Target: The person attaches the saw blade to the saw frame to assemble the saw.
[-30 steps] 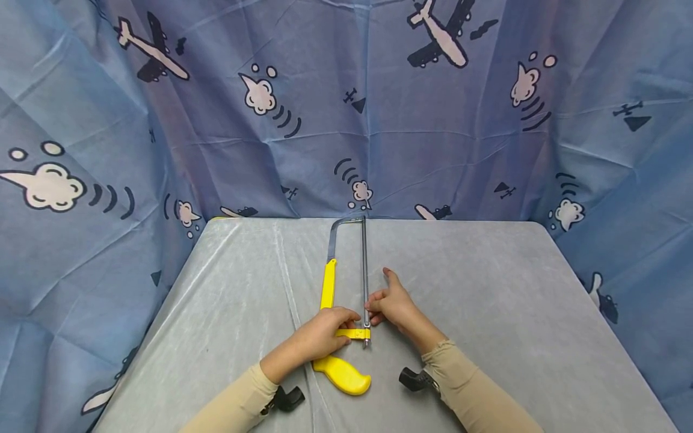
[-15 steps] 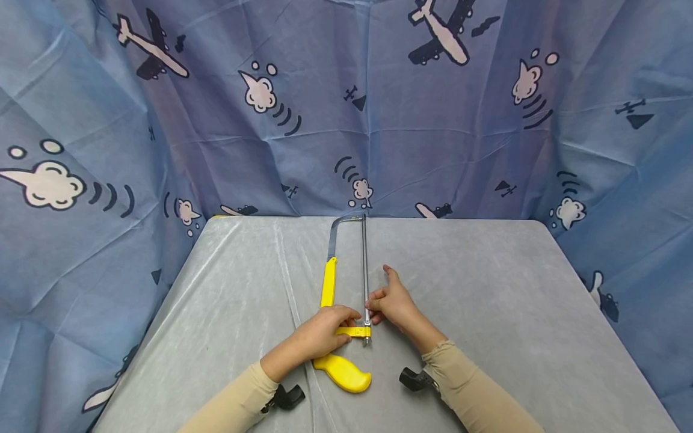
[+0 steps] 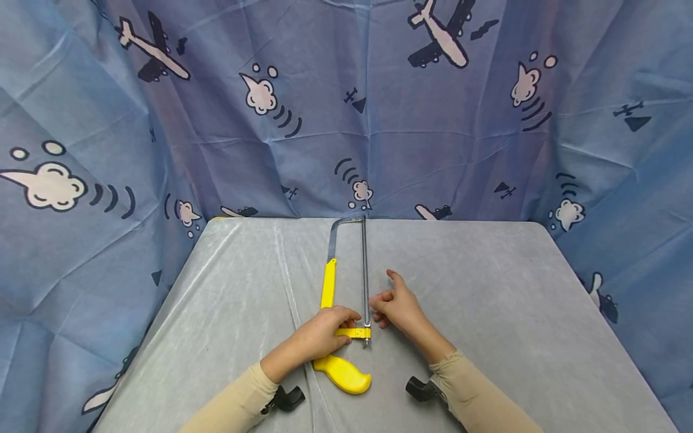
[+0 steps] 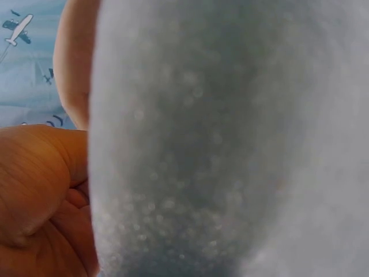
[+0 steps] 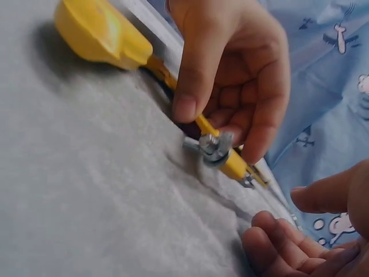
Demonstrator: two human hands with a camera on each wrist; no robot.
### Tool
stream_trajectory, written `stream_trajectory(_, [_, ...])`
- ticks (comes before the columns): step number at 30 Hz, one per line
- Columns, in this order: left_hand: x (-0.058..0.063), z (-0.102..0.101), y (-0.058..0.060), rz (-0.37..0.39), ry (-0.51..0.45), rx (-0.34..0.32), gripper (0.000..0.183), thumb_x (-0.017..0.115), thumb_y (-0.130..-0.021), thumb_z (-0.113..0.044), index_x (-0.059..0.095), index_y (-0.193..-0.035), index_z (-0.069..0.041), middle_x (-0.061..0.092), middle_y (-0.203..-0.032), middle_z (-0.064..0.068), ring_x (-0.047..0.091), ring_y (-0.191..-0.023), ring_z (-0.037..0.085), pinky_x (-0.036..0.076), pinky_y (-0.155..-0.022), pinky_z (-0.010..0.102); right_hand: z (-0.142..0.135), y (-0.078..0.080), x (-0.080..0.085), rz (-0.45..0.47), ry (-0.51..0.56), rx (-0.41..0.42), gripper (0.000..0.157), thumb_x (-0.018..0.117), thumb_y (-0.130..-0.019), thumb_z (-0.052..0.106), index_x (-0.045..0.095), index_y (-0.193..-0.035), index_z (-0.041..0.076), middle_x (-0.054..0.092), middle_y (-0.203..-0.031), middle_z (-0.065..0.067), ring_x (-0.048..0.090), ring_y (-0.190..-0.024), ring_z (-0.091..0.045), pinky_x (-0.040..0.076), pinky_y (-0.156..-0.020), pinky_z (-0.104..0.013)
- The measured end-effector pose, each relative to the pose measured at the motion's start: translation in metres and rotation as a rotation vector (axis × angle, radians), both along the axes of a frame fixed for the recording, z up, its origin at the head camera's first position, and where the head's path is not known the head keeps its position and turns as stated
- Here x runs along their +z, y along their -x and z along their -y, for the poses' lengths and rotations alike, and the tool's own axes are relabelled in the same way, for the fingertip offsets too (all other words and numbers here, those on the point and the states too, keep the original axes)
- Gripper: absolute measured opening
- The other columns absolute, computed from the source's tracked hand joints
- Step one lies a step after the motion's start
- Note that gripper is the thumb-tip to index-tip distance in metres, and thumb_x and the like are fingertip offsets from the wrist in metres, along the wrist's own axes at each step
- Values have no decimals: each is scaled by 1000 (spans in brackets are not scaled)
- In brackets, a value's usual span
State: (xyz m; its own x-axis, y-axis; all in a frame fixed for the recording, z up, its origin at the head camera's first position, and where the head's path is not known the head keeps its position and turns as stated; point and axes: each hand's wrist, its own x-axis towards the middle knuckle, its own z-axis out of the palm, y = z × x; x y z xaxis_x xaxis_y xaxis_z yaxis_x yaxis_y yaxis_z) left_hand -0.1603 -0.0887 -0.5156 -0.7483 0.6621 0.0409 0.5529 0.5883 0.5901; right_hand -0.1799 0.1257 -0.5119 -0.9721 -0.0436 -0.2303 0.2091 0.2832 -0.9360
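Blue cloth backdrop (image 3: 460,132), printed with aeroplanes, hangs behind a grey-covered table (image 3: 476,288). Near mid-width on it I log one hacksaw (image 3: 328,282): handle (image 3: 342,374) towards the person, far end at the back edge. Long axis runs away from the wearer, nearly straight; spine (image 3: 332,240) on the left, blade (image 3: 365,264) on the right, roughly parallel. Cannot tell whether the frame lies quite flat or is tipped.

Left hand (image 3: 320,331): grasping the yellow crosspiece (image 3: 355,332) at the blade's near end, between thumb and fingers; I confirm this from the right wrist view. Left wrist feed gives me little, mostly a blurred grey surface (image 4: 202,144).

Right hand (image 3: 399,305): released, nothing held. On my right wrist feed its thumb stands apart from loosely bent fingers, beyond the metal fitting (image 5: 212,149).

Key relation, my judgement: the blade lies immediately left of the right fingertips, running across their line of reach, with a slim gap in the head view. Right hand is nearer the blade's length; left hand is nearer the handle and spine.
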Motion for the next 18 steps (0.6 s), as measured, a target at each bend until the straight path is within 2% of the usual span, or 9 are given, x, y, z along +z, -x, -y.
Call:
stream_trajectory(4, [0,1,0,2,-7,4,40,78,-87,-2,67,-126,-4,72,-103,0,65,-94,10,55,-86,24,-7,-17,8,7,-12,43,87,71,-94,6,17,-163,9,73,-91,-15,68,-61,-26,59,-53,-42])
stream_trajectory(9, [2,1,0,9,-8,20,40,77,-88,-2,67,-126,-5,71,-104,-1,64,-94,9,55,-86,24,-12,-36,15,61,32,164,94,75,-93,10,12,-163,7,74,-88,-14,69,-64,-28,60,-54,-43])
stream_trajectory(15, [2,-1,0,-3,-20,11,40,77,-87,-1,67,-126,-4,72,-104,1,65,-94,11,55,-86,26,-11,-48,17,122,23,223,109,82,-87,13,3,-163,8,74,-86,-12,69,-65,-29,58,-52,-43])
stream_trajectory(18, [2,-2,-2,12,-9,20,41,78,-88,-3,67,-127,-5,71,-104,0,65,-95,10,55,-86,25,-9,-50,16,158,27,257,111,80,-88,10,-2,-163,8,74,-85,-12,68,-63,-27,57,-50,-42])
